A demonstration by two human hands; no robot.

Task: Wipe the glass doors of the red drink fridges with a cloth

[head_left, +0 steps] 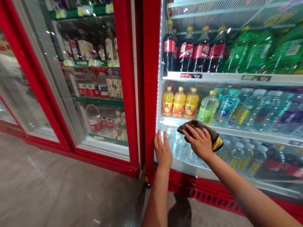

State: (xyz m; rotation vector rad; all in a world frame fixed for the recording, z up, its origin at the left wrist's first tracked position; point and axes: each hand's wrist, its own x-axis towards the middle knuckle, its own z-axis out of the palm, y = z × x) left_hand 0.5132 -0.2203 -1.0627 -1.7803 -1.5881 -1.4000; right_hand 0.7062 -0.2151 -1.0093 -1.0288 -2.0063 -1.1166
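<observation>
My right hand [200, 140] presses a dark grey cleaning cloth [214, 137] with a yellow patch against the glass door of a red drinks fridge [151, 94]. The cloth is bunched under my fingers, in front of the lower shelf edge. To its left, my left hand [163, 151] is at the door's left edge, its fingers stretched upward and holding nothing. Behind the glass near my hands stand clear water bottles [177, 145], with orange juice bottles [179, 102] and a pale green drink bottle [208, 108] on the shelf above.
Cola bottles [187, 52] and green soda bottles [241, 50] line the upper shelf. Another red-framed fridge [126, 78] with stocked shelves stands to the left. A vented red base [203, 192] runs above the grey floor [71, 189].
</observation>
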